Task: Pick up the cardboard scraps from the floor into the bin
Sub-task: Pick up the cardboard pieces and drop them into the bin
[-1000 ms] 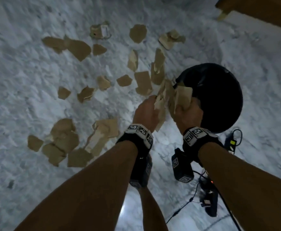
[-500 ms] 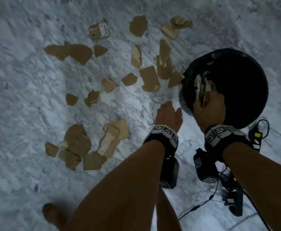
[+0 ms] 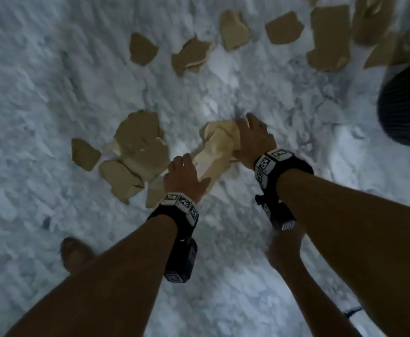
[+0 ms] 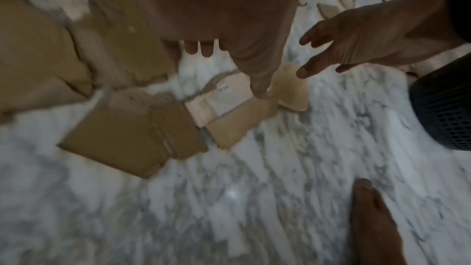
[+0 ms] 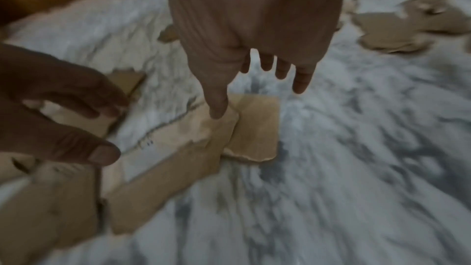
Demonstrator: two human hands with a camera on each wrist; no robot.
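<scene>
Cardboard scraps tan, torn, flat on marble; both hands' fingers spread, empty

The floor is white marble with grey veining; the cardboard scraps scattered on it are tan to brown, some with paler, cream torn edges; the long scrap under both hands is a lighter beige, with a whitish patch and small dark marks in the wrist views; the bin is black with a fine mesh of small holes; the wrist bands are black, topped with white tags bearing black square patterns.
</scene>
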